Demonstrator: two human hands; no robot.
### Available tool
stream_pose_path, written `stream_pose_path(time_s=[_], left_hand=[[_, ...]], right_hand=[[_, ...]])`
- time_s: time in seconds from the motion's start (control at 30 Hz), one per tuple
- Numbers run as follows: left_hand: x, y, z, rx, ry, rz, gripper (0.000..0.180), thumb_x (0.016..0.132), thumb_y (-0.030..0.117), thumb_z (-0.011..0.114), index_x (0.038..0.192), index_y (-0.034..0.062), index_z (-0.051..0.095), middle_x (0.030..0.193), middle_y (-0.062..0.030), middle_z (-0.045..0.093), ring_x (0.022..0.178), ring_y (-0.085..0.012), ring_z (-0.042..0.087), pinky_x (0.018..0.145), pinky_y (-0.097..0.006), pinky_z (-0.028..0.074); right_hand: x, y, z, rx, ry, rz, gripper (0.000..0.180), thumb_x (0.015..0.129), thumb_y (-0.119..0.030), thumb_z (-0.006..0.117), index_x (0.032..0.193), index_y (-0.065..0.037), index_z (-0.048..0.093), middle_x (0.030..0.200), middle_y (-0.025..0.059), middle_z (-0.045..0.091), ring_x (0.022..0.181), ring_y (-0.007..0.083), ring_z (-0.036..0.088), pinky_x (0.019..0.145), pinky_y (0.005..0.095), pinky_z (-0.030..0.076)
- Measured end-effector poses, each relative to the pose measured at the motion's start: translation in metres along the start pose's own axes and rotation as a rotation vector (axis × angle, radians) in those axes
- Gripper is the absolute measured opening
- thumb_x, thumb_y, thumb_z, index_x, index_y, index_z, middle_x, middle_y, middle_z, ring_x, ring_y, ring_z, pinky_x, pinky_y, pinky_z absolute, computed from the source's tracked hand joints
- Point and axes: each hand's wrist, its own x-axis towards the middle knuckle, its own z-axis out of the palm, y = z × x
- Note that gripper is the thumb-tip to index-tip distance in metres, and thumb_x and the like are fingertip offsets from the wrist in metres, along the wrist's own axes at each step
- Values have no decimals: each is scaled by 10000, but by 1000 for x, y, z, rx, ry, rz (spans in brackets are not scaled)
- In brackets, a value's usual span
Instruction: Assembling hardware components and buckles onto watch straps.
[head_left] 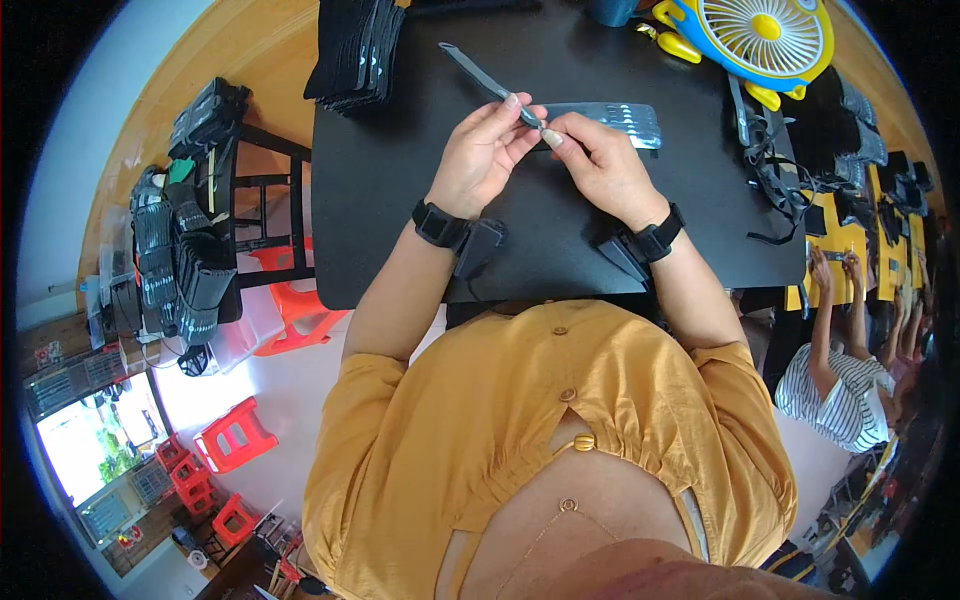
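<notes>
Your strap (472, 68) is over the table (370, 230), pinched between the fingertips of your left hand (482, 150), its near end nipped by the thumb and finger of your right hand (605, 168). Just beyond lies a shiny pack (635, 122); farther out, a black stack (352, 50) at left, a fan (765, 30) and tangled cords (777, 185) at right.
</notes>
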Motion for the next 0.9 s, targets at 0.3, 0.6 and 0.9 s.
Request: stream_pose_path(time_s=[0.3,0.6,0.9], left_hand=[[-1,1,2,22,5,8,264,1016,191,524,1191,4,585,1119,-125,656,1049,-185,635,930,-307,529],[0,-4,0,-12,3,14,256,1011,205,536,1169,9,585,1116,-124,655,1050,-184,637,931,-306,532],[0,-5,1,-4,-14,25,234,1010,198,538,1146,14,589,1102,-130,659,1045,-189,642,926,-313,537]], right_hand=[[0,1,-1,11,-15,22,133,945,-176,598,956,-45,619,814,154,633,732,336,632,642,384,495],[0,3,-1,29,-19,41,143,951,-177,598,957,-39,632,811,144,635,727,312,634,653,366,496],[0,3,-1,24,-7,31,144,947,-175,605,942,-34,631,790,145,622,676,289,618,622,352,489]])
